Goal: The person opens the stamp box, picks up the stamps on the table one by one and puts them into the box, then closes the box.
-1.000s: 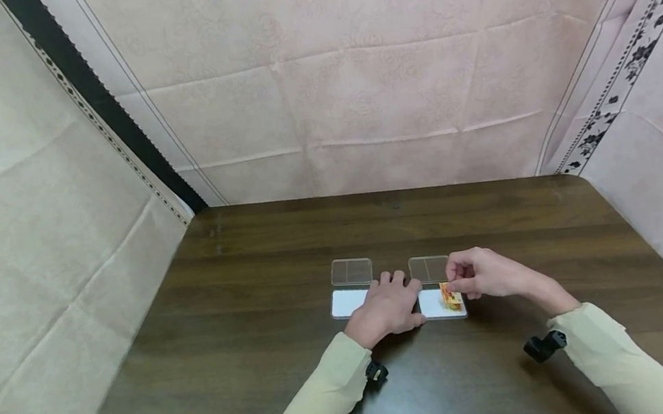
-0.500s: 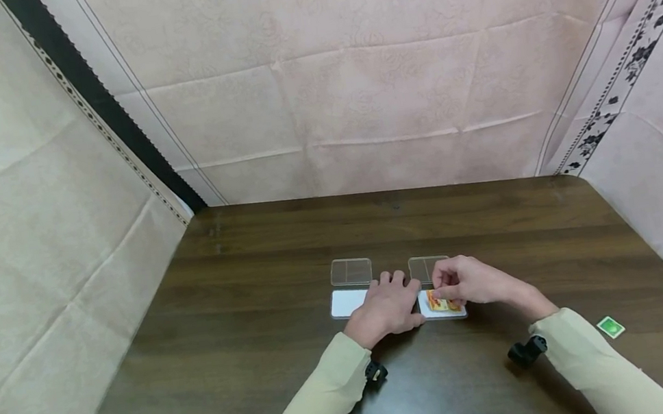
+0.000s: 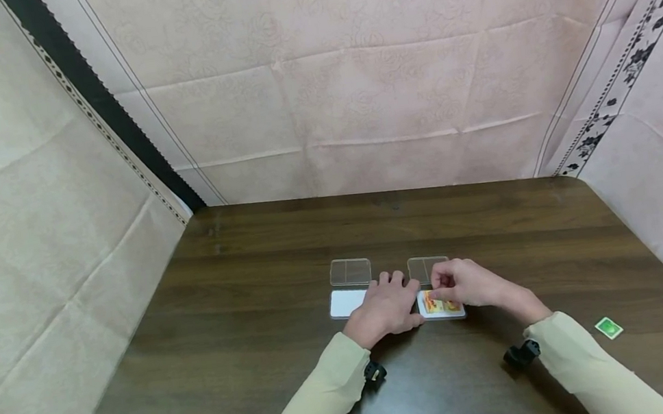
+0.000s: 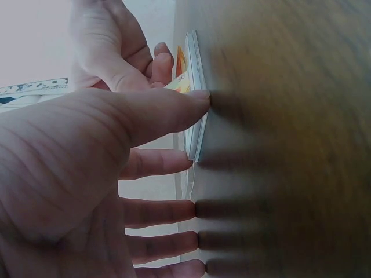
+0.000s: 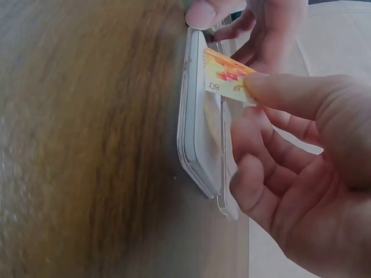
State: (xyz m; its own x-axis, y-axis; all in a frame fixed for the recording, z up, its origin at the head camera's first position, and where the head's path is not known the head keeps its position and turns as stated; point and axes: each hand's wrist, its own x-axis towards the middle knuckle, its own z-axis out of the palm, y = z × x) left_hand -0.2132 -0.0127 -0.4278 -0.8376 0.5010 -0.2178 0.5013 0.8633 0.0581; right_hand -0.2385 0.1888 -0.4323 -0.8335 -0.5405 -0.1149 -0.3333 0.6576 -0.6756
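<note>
My right hand (image 3: pixel 471 283) pinches a postage stamp (image 5: pixel 226 76) between thumb and fingers. The stamp has perforated edges, an orange and yellow print and the figure 80. It is tilted over the white pad of the right-hand flat clear case (image 3: pixel 443 316), its far edge close to the pad. A second yellowish stamp (image 5: pixel 213 119) lies on that pad, partly hidden by my fingers. With fingers straight, my left hand (image 3: pixel 384 307) rests at the left side of this case. Its thumb touches the near edge, and the other fingertips press on the table.
To the left lies another flat case (image 3: pixel 346 302) with a white pad, partly covered by my left hand. Both clear lids (image 3: pixel 350 271) are folded back flat on the table. A small green stamp-like square (image 3: pixel 608 327) lies beyond my right forearm.
My right hand has moved left and slightly down, bringing the stamp over the case's left part. The green square has come out from behind my right sleeve. My left hand stays put.
</note>
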